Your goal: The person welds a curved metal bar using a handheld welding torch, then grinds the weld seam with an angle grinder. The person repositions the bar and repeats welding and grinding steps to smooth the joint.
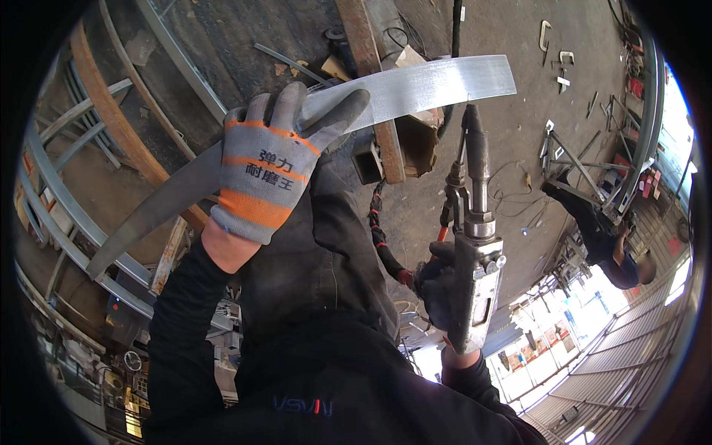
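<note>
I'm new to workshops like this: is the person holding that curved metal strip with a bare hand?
No. The left hand gripping the curved metal strip wears a grey knit glove with orange bands.

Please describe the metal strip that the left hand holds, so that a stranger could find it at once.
Start at the grey glove with orange bands on the left hand, upper middle of the view. Its fingers grip a long, flat, curved metal strip. Unlike the rusty bars behind it, it is bright and silvery.
</note>
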